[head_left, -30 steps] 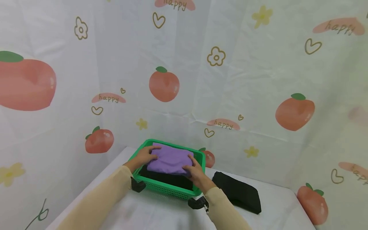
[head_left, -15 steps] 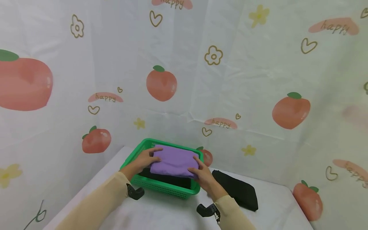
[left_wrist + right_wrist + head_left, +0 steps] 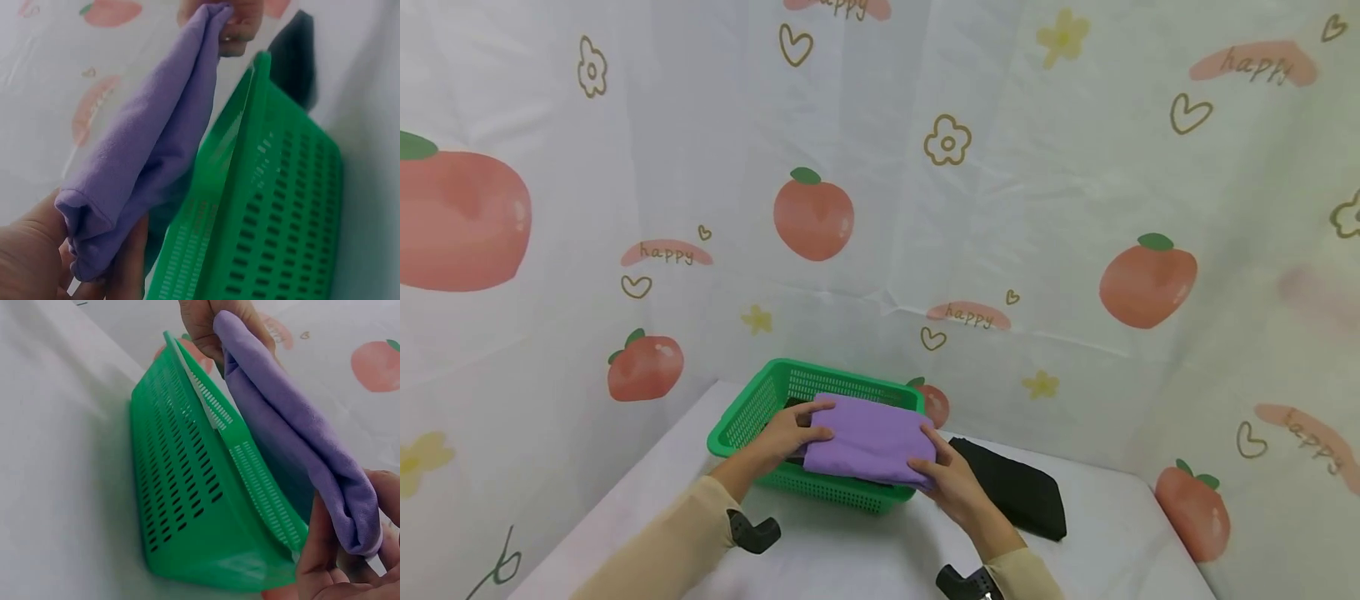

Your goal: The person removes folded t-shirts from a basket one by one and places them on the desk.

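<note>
A folded purple cloth is held level between both hands, over the green plastic basket. My left hand grips its left end, thumb on the near side and fingers beyond. At the other end my right hand pinches the folded edge. Both wrist views show the purple cloth raised above the basket rim, its layers stacked and slightly sagging. Some dark fabric shows inside the basket beside the left hand; the cloth hides most of the interior.
A folded black cloth lies on the white table to the right of the basket. Behind the table hangs a white curtain printed with peaches and flowers. Black wrist cameras are strapped to both sleeves.
Both hands have lifted the purple cloth and brought it toward me and to the right. It now overlaps the basket's near rim in the head view, and more of the basket's back left shows.
</note>
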`<action>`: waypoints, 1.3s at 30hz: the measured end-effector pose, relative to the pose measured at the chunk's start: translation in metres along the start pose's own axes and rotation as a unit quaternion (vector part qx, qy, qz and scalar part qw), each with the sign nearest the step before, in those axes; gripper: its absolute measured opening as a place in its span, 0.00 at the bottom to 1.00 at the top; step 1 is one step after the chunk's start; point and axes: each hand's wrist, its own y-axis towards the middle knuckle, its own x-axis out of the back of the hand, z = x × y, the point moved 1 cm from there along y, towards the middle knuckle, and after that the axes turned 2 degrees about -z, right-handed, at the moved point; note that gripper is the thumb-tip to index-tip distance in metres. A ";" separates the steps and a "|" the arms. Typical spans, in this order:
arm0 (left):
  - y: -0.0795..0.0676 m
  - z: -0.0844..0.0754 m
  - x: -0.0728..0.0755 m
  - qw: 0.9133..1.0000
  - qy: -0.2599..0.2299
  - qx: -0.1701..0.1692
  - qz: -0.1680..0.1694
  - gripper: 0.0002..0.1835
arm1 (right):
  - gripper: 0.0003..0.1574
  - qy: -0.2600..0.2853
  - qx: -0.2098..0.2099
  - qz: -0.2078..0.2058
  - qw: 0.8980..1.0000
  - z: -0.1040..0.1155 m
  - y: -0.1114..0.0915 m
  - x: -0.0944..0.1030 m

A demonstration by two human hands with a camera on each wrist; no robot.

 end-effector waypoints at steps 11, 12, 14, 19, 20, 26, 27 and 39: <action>-0.016 0.001 -0.030 1.000 0.000 -0.024 0.014 0.33 | 0.47 -0.030 0.004 -0.023 0.999 -0.006 -0.034 0.019; -0.017 0.001 -0.033 1.000 0.000 -0.026 0.016 0.33 | 0.47 -0.030 0.002 -0.024 0.999 -0.006 -0.037 0.021; -0.020 0.001 -0.039 0.999 -0.001 -0.029 0.022 0.32 | 0.47 -0.029 0.000 -0.027 0.999 -0.006 -0.043 0.024; -0.026 0.000 -0.053 0.998 -0.017 -0.043 0.037 0.32 | 0.47 -0.027 -0.002 -0.041 0.999 -0.005 -0.055 0.033; -0.027 -0.001 -0.055 0.998 -0.020 -0.044 0.039 0.32 | 0.47 -0.026 -0.002 -0.042 0.999 -0.005 -0.057 0.035; -0.034 -0.003 -0.070 0.997 -0.027 -0.048 0.047 0.32 | 0.47 -0.027 -0.011 -0.051 0.998 -0.005 -0.071 0.045; -0.036 -0.003 -0.073 0.997 -0.026 -0.049 0.048 0.32 | 0.48 -0.028 -0.012 -0.052 0.998 -0.005 -0.074 0.047; -0.045 -0.010 -0.108 0.997 0.020 -0.058 0.053 0.29 | 0.47 -0.044 -0.016 -0.058 0.997 -0.001 -0.105 0.073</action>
